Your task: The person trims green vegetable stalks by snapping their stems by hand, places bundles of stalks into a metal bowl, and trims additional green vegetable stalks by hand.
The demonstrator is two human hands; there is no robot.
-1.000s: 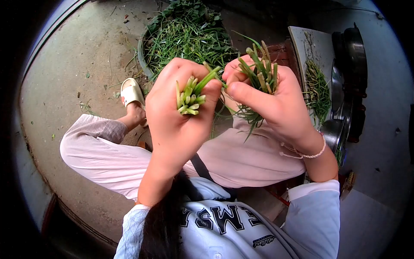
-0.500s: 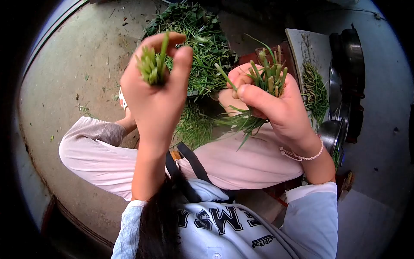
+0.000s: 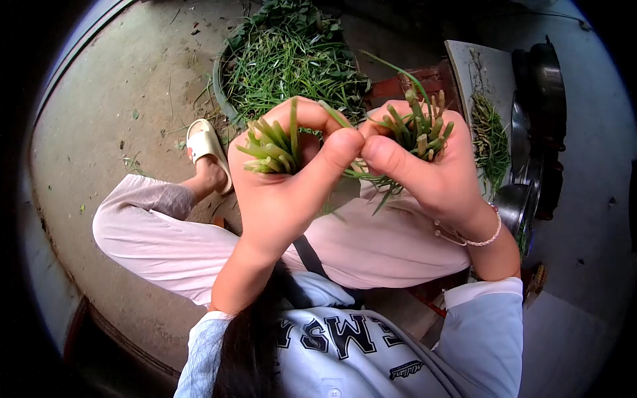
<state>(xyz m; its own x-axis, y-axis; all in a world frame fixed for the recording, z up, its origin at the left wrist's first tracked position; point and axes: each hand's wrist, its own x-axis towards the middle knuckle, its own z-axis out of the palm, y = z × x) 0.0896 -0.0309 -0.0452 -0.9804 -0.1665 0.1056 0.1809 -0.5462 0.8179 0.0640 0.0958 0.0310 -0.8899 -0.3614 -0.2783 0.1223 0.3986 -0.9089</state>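
Observation:
My left hand (image 3: 285, 172) is wrapped round a bunch of green stalks (image 3: 271, 147), their blunt ends pointing up. Between its thumb and forefinger it pinches a single green stalk (image 3: 334, 114). My right hand (image 3: 431, 166) is closed on another bunch of stalks (image 3: 419, 129), some green and some with brownish ends, and long thin leaves hang below it. The thumb and finger of this hand meet the left fingertips at the single stalk. Both hands are raised above my lap.
Beyond my hands lies a wide heap of green leaves and stalks (image 3: 285, 73) in a dark-rimmed container. To the right, a pale board (image 3: 481, 66) carries a smaller pile of stalks (image 3: 490, 142), beside metal pans (image 3: 517, 202). A slippered foot (image 3: 207, 142) rests on the floor.
My left hand has moved right and slightly down, and its fingertips have closed on the single stalk beside my right hand. The right hand has barely moved.

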